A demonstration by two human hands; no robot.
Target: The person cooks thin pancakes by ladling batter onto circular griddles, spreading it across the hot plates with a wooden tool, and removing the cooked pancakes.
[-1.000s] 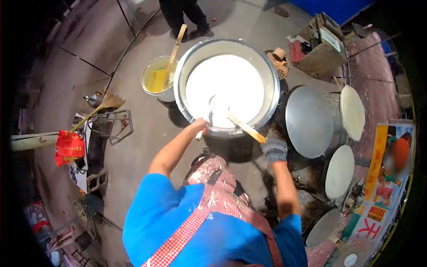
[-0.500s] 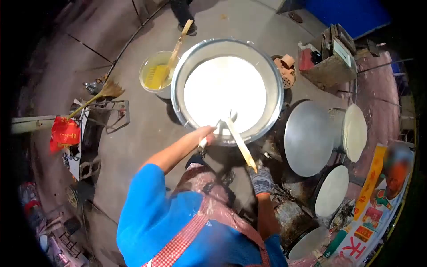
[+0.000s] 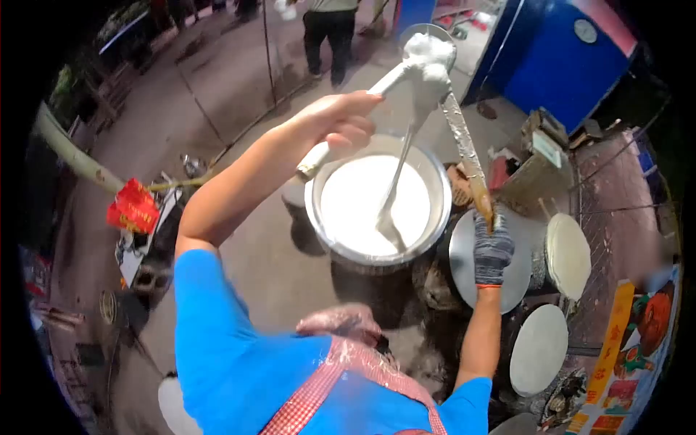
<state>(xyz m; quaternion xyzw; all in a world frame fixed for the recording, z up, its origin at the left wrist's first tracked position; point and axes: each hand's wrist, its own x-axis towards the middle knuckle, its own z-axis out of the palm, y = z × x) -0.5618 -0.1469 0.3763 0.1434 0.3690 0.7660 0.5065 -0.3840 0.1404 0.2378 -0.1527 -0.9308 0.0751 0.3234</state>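
My bare left hand (image 3: 346,123) is wrapped round the pale handle of a ladle (image 3: 429,54), raised at the top centre and heaped with white batter. Thick batter runs from it in a long strand into the large metal pot (image 3: 319,217) of white batter (image 3: 362,203). In a grey knitted glove, my right hand (image 3: 492,243) grips the lower end of a batter-coated wooden stick (image 3: 464,141). The stick's upper end is against or just beside the ladle; the batter hides the exact contact.
Round griddles (image 3: 460,254) stand right of the pot, beside a stack of pale flat rounds (image 3: 568,255). A person (image 3: 328,36) stands beyond the pot. Bricks (image 3: 461,185), a cluttered box (image 3: 540,170) and a red bag (image 3: 135,206) are around.
Both hands have risen; the ladle and stick have come up out of the pot, with batter now streaming down. The view has tilted forward, showing more of the background.
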